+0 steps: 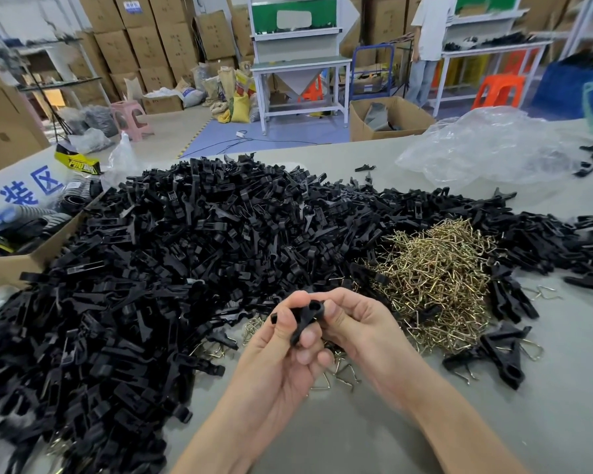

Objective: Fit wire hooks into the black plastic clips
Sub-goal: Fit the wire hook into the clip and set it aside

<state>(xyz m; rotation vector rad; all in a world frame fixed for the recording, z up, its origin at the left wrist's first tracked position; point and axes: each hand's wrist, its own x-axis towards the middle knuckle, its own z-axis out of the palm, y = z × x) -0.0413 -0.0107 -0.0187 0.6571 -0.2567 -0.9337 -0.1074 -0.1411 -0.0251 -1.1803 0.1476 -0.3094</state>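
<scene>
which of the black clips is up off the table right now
The clip pinched between the left hand and right hand; the others lie in the pile or loose on the table.

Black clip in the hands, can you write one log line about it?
step: clip held | left hand: grips black clip | right hand: pinches same clip | wire hooks: piled to the right

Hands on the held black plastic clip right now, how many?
2. Left hand pinches the black plastic clip from its left side; right hand pinches its right end, above the grey table.
</scene>
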